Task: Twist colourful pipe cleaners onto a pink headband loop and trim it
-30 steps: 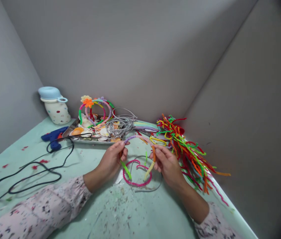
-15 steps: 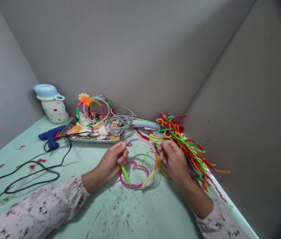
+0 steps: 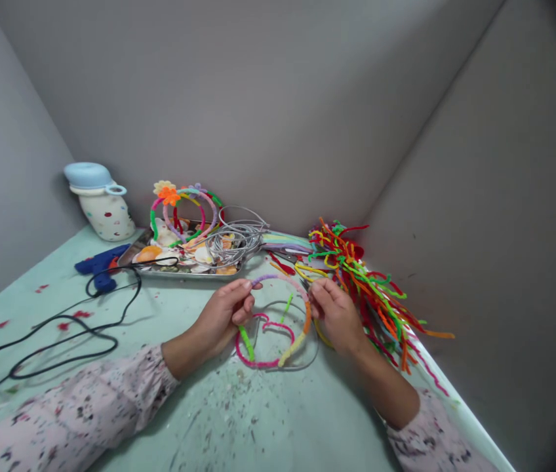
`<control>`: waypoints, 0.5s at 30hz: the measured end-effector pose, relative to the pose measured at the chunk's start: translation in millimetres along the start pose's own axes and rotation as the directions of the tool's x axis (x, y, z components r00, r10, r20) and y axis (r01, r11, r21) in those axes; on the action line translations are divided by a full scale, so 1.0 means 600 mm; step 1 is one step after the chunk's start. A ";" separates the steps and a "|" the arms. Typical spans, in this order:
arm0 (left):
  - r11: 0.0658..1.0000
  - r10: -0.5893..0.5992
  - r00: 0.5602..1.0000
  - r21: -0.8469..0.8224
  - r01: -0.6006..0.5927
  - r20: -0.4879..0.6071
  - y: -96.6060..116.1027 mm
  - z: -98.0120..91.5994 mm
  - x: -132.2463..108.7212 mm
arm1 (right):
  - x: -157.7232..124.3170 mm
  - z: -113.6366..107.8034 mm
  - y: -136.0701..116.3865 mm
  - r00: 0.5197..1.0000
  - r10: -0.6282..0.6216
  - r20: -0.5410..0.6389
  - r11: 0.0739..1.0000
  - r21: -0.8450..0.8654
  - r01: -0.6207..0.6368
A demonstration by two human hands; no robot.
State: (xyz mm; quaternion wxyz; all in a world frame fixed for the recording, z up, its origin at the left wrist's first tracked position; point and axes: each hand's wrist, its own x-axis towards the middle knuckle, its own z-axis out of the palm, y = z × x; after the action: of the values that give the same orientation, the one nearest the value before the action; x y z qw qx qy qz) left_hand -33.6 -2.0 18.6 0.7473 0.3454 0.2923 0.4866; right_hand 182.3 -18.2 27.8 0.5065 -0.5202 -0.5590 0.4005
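A ring wrapped in coloured pipe cleaners (image 3: 300,341) shows lilac, pink, orange, yellow, magenta and green stretches. My left hand (image 3: 223,314) pinches its lilac part at the upper left, fingers closed. At the ring's upper right, by the pink and orange stretches, my right hand (image 3: 336,314) has its fingertips pressed together on the ring. Inside the ring a magenta strand curls, and a short green piece (image 3: 286,308) slants. Beneath the ring a loop of grey wire (image 3: 315,354) rests on the table.
Behind stands a metal tray (image 3: 194,275) with felt scraps, finished rings (image 3: 215,216) and coiled wire (image 3: 241,242). Pipe cleaners (image 3: 381,301) heap at the right. A blue glue gun (image 3: 101,265), its black cord and a bottle (image 3: 105,206) are at the left.
My right hand has moved slightly left, and its fingertips now meet the ring's upper right side. My left hand keeps its pinch.
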 end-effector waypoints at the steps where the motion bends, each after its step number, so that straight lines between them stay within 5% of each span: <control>1: 1.000 0.002 1.000 -0.009 -0.002 -0.003 0.001 -0.001 0.000 | 0.002 -0.001 0.000 1.000 0.004 -0.019 0.999 0.039 -0.003; 6: 0.998 0.019 1.000 -0.052 -0.020 -0.022 0.010 -0.003 0.005 | 0.010 -0.010 -0.003 0.992 0.022 -0.124 0.991 0.130 -0.006; 12: 0.993 0.069 0.995 -0.091 -0.076 -0.074 0.030 -0.007 0.016 | 0.022 -0.028 0.013 0.975 -0.079 -0.206 0.956 -0.294 0.016; 15: 0.990 0.066 0.994 -0.118 -0.076 -0.087 0.036 -0.008 0.018 | 0.024 -0.021 0.021 0.979 -0.156 -0.133 0.944 -0.313 0.108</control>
State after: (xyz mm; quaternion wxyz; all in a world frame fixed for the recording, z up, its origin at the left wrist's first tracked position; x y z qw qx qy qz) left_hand -45.0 15.2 32.0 0.7363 0.2893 0.2804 0.5437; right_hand 197.9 -3.6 19.8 0.4883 -0.5830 -0.6062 0.2329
